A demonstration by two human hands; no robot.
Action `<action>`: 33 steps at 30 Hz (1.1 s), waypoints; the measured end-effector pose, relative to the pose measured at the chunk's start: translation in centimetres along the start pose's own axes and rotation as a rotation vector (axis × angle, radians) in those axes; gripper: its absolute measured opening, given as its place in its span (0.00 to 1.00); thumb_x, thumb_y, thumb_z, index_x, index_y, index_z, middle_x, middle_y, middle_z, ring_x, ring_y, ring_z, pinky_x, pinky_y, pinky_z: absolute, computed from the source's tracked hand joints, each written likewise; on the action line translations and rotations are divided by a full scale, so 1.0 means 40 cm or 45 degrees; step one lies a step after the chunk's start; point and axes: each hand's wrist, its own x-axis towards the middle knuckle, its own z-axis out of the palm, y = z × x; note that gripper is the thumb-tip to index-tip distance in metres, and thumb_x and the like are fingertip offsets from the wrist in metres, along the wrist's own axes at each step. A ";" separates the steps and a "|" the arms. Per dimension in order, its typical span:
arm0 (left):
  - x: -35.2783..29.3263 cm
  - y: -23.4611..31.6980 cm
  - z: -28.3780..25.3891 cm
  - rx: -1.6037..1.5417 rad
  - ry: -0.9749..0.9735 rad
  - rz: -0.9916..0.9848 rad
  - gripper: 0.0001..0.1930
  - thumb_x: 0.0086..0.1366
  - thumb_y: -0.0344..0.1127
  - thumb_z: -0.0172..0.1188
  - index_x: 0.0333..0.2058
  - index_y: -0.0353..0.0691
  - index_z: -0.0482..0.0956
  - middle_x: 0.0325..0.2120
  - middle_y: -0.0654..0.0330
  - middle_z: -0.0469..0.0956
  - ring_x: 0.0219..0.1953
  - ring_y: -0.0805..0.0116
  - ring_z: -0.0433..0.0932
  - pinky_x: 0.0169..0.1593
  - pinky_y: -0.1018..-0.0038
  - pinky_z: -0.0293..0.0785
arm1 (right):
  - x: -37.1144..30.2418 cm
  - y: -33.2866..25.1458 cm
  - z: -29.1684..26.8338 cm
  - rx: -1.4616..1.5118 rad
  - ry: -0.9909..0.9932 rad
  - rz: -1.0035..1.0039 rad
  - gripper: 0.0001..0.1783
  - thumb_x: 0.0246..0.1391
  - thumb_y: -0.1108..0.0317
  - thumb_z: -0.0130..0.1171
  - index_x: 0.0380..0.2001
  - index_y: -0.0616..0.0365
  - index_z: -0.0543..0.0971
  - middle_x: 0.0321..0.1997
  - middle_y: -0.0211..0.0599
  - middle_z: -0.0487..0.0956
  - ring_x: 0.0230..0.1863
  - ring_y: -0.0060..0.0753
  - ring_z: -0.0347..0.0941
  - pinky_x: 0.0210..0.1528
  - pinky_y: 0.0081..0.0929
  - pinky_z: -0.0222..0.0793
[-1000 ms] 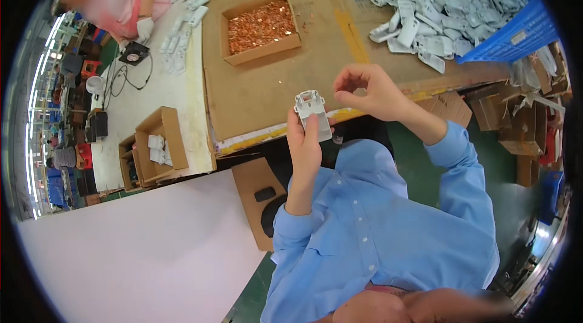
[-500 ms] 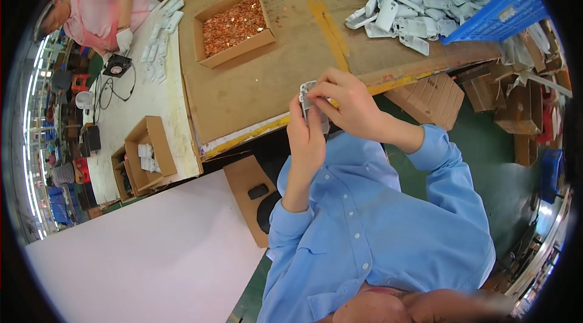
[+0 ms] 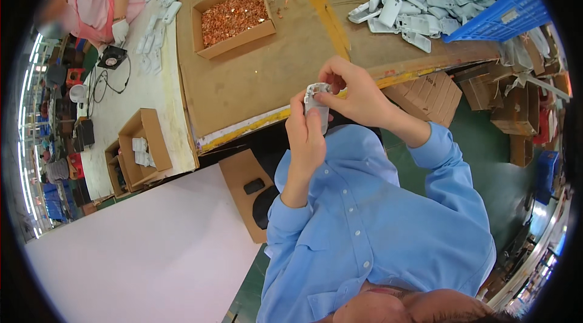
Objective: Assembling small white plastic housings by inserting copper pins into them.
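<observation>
While the left hand (image 3: 305, 138) gripped the white housing (image 3: 322, 118) along its sides, with the thumb laid on its face, the right hand (image 3: 358, 93) met the upper end of the part from the right. The right fingers were curled and the thumb bore on the housing; whether they pinched a small piece could not be told.

The housing was held up at the near edge of the bench (image 3: 243, 92), not set down on it. Its long axis ran away from the body, crossing the line of that edge. The open, framed end faced the bench and the plain end faced the body. The right hand was nearer the framed end; the left hand was nearer the plain end.

Farther out, a carton of copper-coloured pieces (image 3: 238, 41) stood near the left edge of the bench, ahead and to the left of both hands. A heap of similar housings (image 3: 419, 1) covered the far right corner, against a blue crate (image 3: 504, 18).
</observation>
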 end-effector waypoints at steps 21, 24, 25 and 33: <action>-0.001 -0.009 -0.011 0.150 0.094 -0.069 0.14 0.71 0.37 0.46 0.46 0.37 0.76 0.23 0.64 0.76 0.21 0.79 0.75 0.22 0.82 0.67 | 0.017 0.003 0.004 -0.270 -0.115 -0.042 0.09 0.47 0.71 0.65 0.26 0.62 0.73 0.23 0.38 0.76 0.24 0.30 0.73 0.27 0.27 0.69; -0.007 -0.009 -0.008 0.171 0.104 -0.064 0.14 0.71 0.36 0.46 0.45 0.37 0.77 0.22 0.64 0.76 0.20 0.80 0.74 0.21 0.82 0.66 | 0.012 0.001 0.009 -0.318 -0.114 -0.049 0.10 0.46 0.70 0.65 0.24 0.62 0.73 0.22 0.38 0.76 0.23 0.31 0.73 0.26 0.27 0.69; -0.008 -0.007 -0.009 0.196 0.111 -0.060 0.13 0.71 0.36 0.46 0.45 0.37 0.77 0.22 0.64 0.76 0.20 0.80 0.74 0.21 0.82 0.66 | 0.011 0.001 0.012 -0.360 -0.103 -0.075 0.11 0.46 0.70 0.65 0.24 0.62 0.72 0.22 0.39 0.75 0.23 0.32 0.72 0.25 0.28 0.68; -0.006 -0.016 -0.024 0.143 0.089 -0.160 0.13 0.70 0.37 0.48 0.45 0.37 0.77 0.22 0.65 0.76 0.20 0.81 0.74 0.21 0.83 0.66 | 0.008 0.019 0.027 -0.323 -0.124 -0.053 0.10 0.46 0.70 0.63 0.26 0.62 0.71 0.21 0.38 0.74 0.23 0.33 0.72 0.25 0.28 0.68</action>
